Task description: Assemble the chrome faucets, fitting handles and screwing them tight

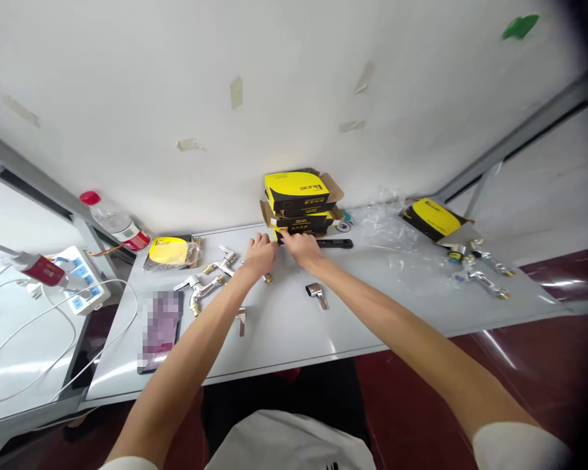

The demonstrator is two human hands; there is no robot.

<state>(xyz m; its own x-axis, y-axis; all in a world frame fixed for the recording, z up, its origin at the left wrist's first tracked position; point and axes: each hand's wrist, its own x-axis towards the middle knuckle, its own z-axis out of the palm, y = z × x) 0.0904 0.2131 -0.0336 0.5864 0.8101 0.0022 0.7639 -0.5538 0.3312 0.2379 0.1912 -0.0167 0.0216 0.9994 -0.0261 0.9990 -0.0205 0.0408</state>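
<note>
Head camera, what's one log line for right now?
left hand: near right hand | right hand: at black tool | grips: unclear | boxes: stacked behind hands

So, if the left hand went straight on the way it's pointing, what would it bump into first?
Probably the stack of yellow-and-black boxes by the wall, just past the knuckles of the left hand. How big the gap is, I can't tell.

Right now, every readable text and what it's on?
"Faucet": top yellow-and-black cardboard box in the stack
"Faucet": yellow-and-black cardboard box at right
Too small or blurred: lettering on the stacked boxes' black sides, red-and-white bottle label, red plastic plug
Cut off: black print on pale shirt
</note>
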